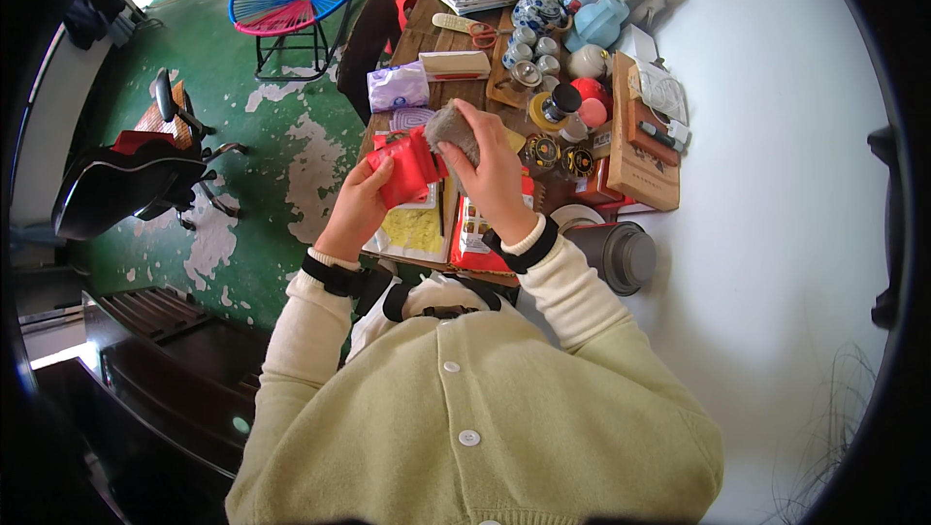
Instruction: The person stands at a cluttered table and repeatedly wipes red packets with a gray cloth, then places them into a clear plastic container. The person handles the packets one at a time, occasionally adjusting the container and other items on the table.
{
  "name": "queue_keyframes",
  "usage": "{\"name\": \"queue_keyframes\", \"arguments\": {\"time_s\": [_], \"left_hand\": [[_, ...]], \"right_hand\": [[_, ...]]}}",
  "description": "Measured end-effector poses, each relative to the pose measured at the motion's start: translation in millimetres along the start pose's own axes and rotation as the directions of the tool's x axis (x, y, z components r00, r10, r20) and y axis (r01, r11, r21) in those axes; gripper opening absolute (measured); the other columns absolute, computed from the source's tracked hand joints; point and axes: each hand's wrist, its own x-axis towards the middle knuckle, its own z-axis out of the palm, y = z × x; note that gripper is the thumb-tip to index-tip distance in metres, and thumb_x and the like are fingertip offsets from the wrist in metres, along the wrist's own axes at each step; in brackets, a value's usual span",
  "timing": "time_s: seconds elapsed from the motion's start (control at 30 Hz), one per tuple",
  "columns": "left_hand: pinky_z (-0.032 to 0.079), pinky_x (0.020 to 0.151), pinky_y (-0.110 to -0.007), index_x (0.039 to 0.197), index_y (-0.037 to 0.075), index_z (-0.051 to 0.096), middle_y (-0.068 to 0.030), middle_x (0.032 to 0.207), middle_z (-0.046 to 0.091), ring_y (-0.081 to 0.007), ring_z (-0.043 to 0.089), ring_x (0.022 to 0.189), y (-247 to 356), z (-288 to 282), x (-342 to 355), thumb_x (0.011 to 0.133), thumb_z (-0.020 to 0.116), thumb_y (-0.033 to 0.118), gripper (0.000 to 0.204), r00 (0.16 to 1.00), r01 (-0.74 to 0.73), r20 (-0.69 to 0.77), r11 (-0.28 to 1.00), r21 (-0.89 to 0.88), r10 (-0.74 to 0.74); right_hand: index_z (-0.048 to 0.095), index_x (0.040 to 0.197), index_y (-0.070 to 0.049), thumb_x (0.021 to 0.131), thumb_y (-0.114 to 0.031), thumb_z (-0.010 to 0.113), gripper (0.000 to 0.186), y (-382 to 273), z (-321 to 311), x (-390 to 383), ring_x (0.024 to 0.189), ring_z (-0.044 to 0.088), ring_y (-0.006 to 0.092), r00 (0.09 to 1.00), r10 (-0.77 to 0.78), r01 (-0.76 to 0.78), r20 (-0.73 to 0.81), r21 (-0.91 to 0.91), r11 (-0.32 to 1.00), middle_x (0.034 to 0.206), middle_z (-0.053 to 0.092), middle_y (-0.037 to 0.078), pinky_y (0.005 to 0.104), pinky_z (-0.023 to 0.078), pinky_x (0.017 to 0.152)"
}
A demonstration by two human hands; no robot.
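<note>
My left hand (357, 207) is closed on a shiny red packet (409, 176), its thumb lying across the front. A grey-brown folded cloth (452, 133) is in my right hand (493, 174), pinched between thumb and fingers. The cloth is right beside the packet's upper right edge; whether they touch I cannot tell. Both hands are above the near part of a wooden table. Beneath them are a yellow patterned sheet (415, 232) and a red and white package (473, 239), both partly covered.
Tissues in a purple and white pack (398, 87) lie beyond my left hand, near red-handled scissors (482, 35). Small cups (525, 35), a blue and white teapot (538, 13) and round tins (541, 152) crowd the right side. A grey metal canister (628, 258) stands by the white wall.
</note>
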Motion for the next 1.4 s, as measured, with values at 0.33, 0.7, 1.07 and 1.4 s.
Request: {"name": "queue_keyframes", "arguments": {"time_s": [0.33,0.7,1.07,1.4], "left_hand": [[0.055,0.100,-0.039,0.135,-0.003,0.050,-0.0138,0.127,0.062,-0.0236,0.066,0.114,-15.4,-5.3,15.2,0.107,0.051,0.014,0.033,0.998,0.029,0.048,0.990,0.136,-0.036],[0.056,0.098,-0.040,0.133,-0.005,0.051,-0.0140,0.127,0.063,-0.0241,0.066,0.113,-24.4,-6.9,9.1,0.106,0.054,0.016,0.034,0.996,0.079,0.016,0.969,0.234,-0.086],[0.054,0.100,-0.038,0.131,-0.005,0.054,-0.0125,0.126,0.065,-0.0228,0.066,0.113,-32.6,-33.5,13.2,0.105,0.057,0.018,0.035,0.996,0.073,-0.059,0.986,0.147,-0.064],[0.052,0.102,-0.036,0.134,-0.004,0.052,-0.0109,0.128,0.063,-0.0210,0.064,0.115,-23.2,-21.5,7.5,0.106,0.056,0.020,0.038,0.997,0.056,-0.069,0.984,0.168,-0.045]], "right_hand": [[0.052,0.144,-0.017,0.088,-0.024,0.074,0.060,-2.7,20.7,-21.2,0.105,0.060,0.0363,0.998,-0.062,0.062,0.009,-0.152,0.986,0.120,0.058,0.013,0.0447,0.051,0.087],[0.054,0.141,-0.016,0.090,-0.023,0.072,0.055,48.2,-0.5,-36.4,0.100,0.061,0.0361,0.991,0.122,-0.129,-0.051,-0.163,0.978,0.112,0.059,0.012,0.0439,0.051,0.083],[0.045,0.145,-0.013,0.086,-0.022,0.075,0.067,122.5,-8.3,-119.2,0.110,0.059,0.0390,0.932,0.311,-0.225,0.189,-0.371,0.901,0.121,0.059,0.014,0.0483,0.049,0.092],[0.041,0.148,-0.009,0.081,-0.030,0.081,0.081,109.8,-7.4,-113.1,0.135,0.042,0.0387,0.926,0.322,-0.220,0.196,-0.413,0.884,0.140,0.047,0.017,0.0504,0.033,0.113]]}}
